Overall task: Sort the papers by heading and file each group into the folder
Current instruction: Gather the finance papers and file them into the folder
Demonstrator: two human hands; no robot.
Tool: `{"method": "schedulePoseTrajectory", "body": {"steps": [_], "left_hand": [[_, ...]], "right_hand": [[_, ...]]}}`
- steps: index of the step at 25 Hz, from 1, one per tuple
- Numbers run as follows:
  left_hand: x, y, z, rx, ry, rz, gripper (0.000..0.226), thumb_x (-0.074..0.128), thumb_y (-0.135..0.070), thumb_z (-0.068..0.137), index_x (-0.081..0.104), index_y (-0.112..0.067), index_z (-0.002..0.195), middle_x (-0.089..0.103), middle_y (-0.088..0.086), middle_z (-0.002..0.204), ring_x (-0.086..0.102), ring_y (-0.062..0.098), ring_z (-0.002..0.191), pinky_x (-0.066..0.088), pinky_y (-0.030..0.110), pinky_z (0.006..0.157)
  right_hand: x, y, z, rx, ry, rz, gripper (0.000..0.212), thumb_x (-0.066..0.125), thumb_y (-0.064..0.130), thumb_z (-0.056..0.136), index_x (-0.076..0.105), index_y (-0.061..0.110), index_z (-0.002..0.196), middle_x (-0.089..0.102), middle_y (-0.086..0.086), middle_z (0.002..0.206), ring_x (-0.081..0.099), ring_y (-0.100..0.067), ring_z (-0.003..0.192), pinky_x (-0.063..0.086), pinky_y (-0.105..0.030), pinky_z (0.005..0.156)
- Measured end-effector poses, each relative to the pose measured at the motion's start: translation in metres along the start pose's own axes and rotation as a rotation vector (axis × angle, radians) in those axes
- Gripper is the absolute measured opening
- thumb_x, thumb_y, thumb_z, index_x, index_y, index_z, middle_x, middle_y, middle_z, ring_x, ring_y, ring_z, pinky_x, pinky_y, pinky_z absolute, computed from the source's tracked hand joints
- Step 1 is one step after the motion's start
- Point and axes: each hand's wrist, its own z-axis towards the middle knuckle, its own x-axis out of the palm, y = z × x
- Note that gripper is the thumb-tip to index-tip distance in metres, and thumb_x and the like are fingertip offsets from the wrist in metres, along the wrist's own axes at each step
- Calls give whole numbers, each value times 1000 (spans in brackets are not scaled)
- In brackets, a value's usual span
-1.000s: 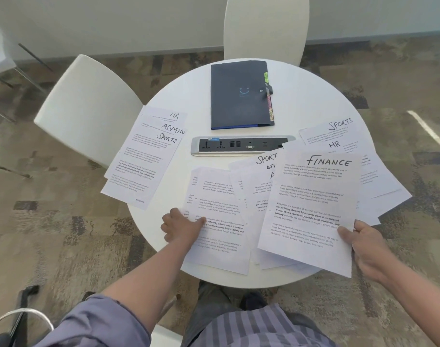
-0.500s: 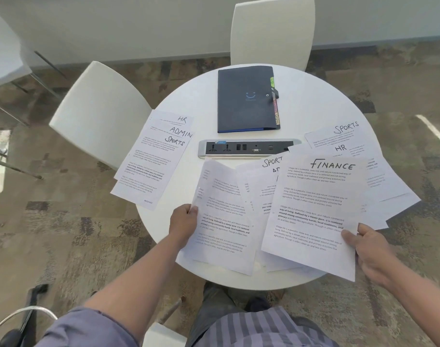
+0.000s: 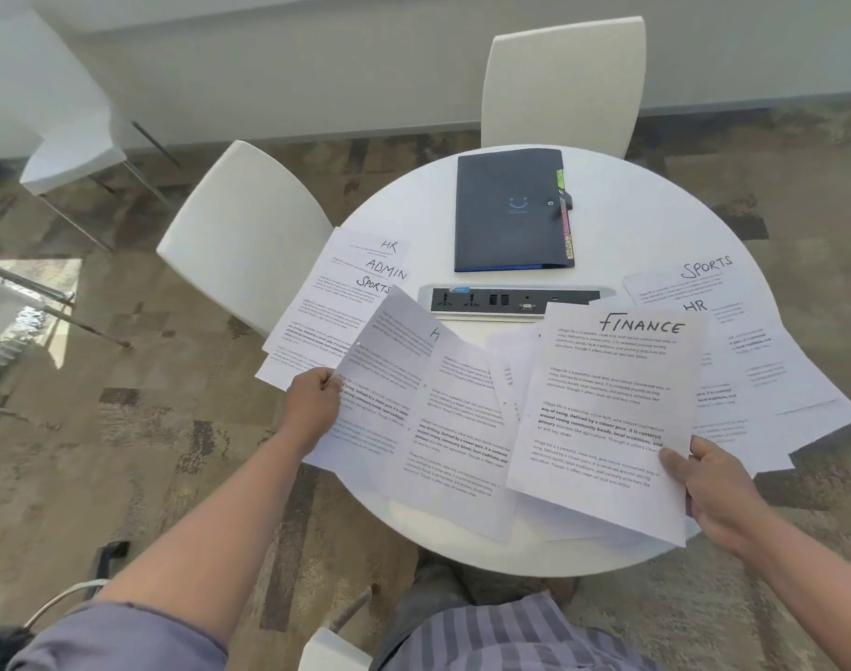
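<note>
My left hand (image 3: 312,404) pinches the left edge of a printed sheet (image 3: 389,375) and holds it lifted above the table, its heading mostly hidden. My right hand (image 3: 714,486) grips the lower right corner of the FINANCE sheet (image 3: 607,409), which lies over more loose papers. A stack headed HR, ADMIN and SPORTS (image 3: 346,293) lies at the table's left. Sheets headed SPORTS and HR (image 3: 733,331) fan out at the right. The dark folder (image 3: 508,210) with coloured tabs lies closed at the far side of the table.
The round white table (image 3: 404,215) has a grey socket strip (image 3: 510,300) set in its middle. White chairs stand at the far side (image 3: 559,84) and at the left (image 3: 239,234). Another chair (image 3: 60,118) stands further left on patterned carpet.
My left hand has gone from pressing on a sheet to gripping its edge and lifting it up and leftward. My right hand keeps hold of the FINANCE sheet.
</note>
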Motion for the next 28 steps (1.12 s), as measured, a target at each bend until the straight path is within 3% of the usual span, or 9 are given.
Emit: {"method": "schedulePoseTrajectory", "body": {"steps": [3, 6, 12, 20, 23, 26, 28], "left_hand": [[-22, 22, 24, -54, -43, 15, 30, 51, -24, 105, 63, 1, 94, 68, 20, 85, 60, 26, 72, 49, 39, 66], [-44, 34, 46, -90, -74, 44, 24, 48, -19, 106, 57, -6, 87, 58, 12, 83, 52, 23, 76, 40, 36, 66], [-72, 47, 104, -110, -52, 137, 23, 45, -16, 107, 64, -3, 104, 65, 10, 95, 57, 25, 77, 40, 31, 60], [-76, 48, 176, -120, 29, 194, 21, 44, -11, 107, 62, -3, 102, 66, 16, 108, 52, 19, 72, 38, 29, 59], [-73, 53, 192, -115, 46, 167, 19, 47, -12, 106, 63, -6, 113, 64, 12, 120, 56, 24, 88, 45, 31, 73], [-72, 52, 196, -139, 6, 136, 36, 54, -13, 103, 55, -5, 138, 60, 11, 133, 55, 25, 106, 45, 35, 88], [-69, 50, 193, -119, -70, 233, 43, 60, -20, 100, 54, -9, 141, 56, 14, 140, 56, 32, 120, 50, 45, 99]], "right_hand": [[10, 1, 1, 4, -10, -5, 20, 54, 6, 105, 66, 13, 119, 74, -7, 116, 69, -32, 104, 54, -58, 96], [26, 4, -1, 15, -18, 23, 20, 53, 4, 104, 66, 13, 116, 74, -5, 112, 69, -29, 98, 56, -45, 83], [68, 15, 0, 31, -46, 24, 18, 53, 6, 105, 66, 15, 113, 74, -5, 113, 70, -29, 99, 54, -46, 87], [114, 22, 2, 35, -114, 12, 18, 54, 7, 105, 65, 12, 118, 74, -8, 117, 70, -30, 100, 56, -48, 87], [120, 21, 2, 44, -123, 0, 18, 54, 8, 105, 66, 15, 115, 74, -7, 117, 70, -31, 102, 55, -55, 95], [121, 20, 1, 46, -124, -2, 20, 54, 8, 105, 67, 18, 116, 75, -4, 116, 70, -32, 104, 54, -57, 97], [119, 19, 1, 47, -122, -10, 21, 53, 8, 105, 67, 18, 117, 75, -4, 115, 70, -33, 104, 53, -60, 98]]}}
